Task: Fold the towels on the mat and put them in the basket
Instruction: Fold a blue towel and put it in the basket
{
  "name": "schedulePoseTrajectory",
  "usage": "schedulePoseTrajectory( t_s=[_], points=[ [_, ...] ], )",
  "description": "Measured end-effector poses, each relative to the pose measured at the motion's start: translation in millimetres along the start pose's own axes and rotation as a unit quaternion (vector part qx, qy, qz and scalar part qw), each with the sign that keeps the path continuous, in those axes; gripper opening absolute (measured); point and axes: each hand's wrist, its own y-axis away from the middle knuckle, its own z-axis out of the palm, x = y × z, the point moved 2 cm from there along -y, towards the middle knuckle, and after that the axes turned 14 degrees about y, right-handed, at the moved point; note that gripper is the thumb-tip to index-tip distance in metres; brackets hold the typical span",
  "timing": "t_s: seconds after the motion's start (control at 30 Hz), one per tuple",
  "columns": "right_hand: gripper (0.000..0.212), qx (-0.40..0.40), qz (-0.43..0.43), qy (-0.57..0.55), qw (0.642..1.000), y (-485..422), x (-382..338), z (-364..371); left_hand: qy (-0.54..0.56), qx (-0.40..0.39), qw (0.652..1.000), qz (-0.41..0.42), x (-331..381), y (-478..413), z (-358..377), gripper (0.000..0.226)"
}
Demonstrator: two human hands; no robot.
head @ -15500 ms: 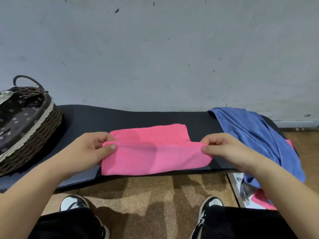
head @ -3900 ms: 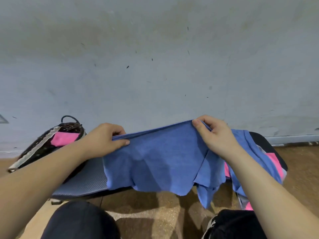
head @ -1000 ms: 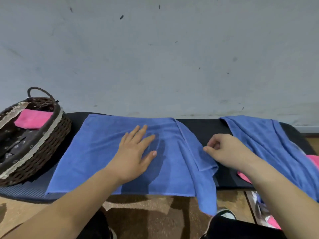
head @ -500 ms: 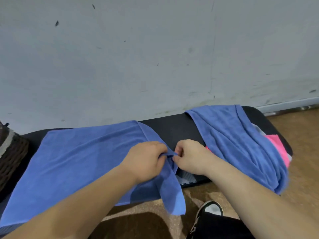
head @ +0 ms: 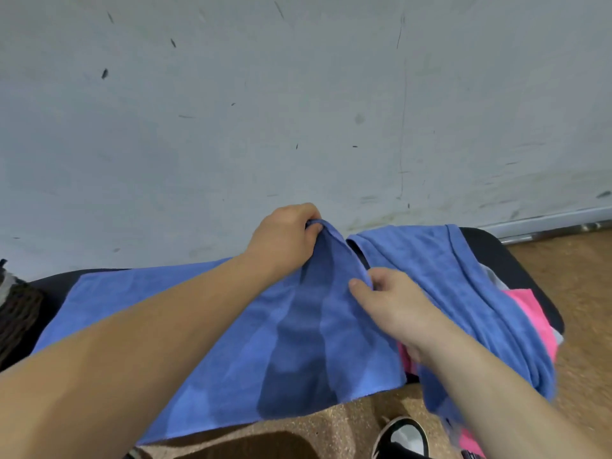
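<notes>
Head view: fingers of my left hand (head: 284,233) pinch the blue towel (head: 231,342) at a lifted corner; my right hand (head: 394,303) pinches its edge.

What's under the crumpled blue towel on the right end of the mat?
A pink towel shows beneath the crumpled blue towel, with a grey-white edge beside it. How many more lie underneath is covered.

A black foam mat (head: 491,255) lies on the brown cork floor (head: 579,279). A blue terry towel (head: 149,303) spreads over its left and middle. At right a rumpled blue towel (head: 430,263) covers a pink towel (head: 526,309). A dark wicker basket (head: 16,313) stands far left.
</notes>
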Motion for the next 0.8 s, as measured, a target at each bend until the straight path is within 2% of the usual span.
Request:
schedulePoseTrajectory(
  t_s=[0.07,0.1,0.2,0.27,0.33,0.4,0.43,0.5,0.57,0.63,0.8],
  points=[
    [0.023,0.079,-0.022,0.064,0.995,-2,6,-16,0.019,0.003,1.0,-0.013,0,-11,10,0.013],
    [0.017,0.091,-0.018,0.09,0.992,-3,10,-20,0.037,-0.003,0.999,-0.021,0,-13,16,0.017],
    [0.01,0.069,0.014,0.117,0.991,-4,23,-18,0.055,-0.067,0.995,-0.048,-3,-4,36,0.056],
    [0.004,0.066,0.019,0.126,0.99,-6,29,-16,0.019,-0.095,0.995,-0.041,-9,9,50,0.062],
    [0.018,0.109,-0.016,0.141,0.984,-6,28,-18,-0.006,-0.128,0.991,-0.033,-15,24,61,0.064],
    [0.031,0.147,-0.075,0.173,0.971,-7,26,-20,-0.035,-0.187,0.98,-0.051,-18,39,72,0.076],
    [0.036,0.135,-0.093,0.185,0.969,-8,26,-19,-0.061,-0.216,0.973,-0.052,-19,46,77,0.081],
    [0.049,0.053,-0.091,0.205,0.973,-11,34,-12,-0.114,-0.255,0.959,-0.043,-19,56,86,0.086],
    [0.059,-0.008,-0.065,0.258,0.964,-16,45,-5,-0.137,-0.265,0.953,-0.042,-22,61,93,0.088],
    [0.064,0.0,-0.05,0.302,0.952,-20,53,-8,-0.144,-0.267,0.952,-0.045,-24,62,96,0.087],
    [0.061,0.023,-0.038,0.31,0.95,-21,57,-25,-0.149,-0.255,0.955,-0.04,-22,59,95,0.084]
  ],
)
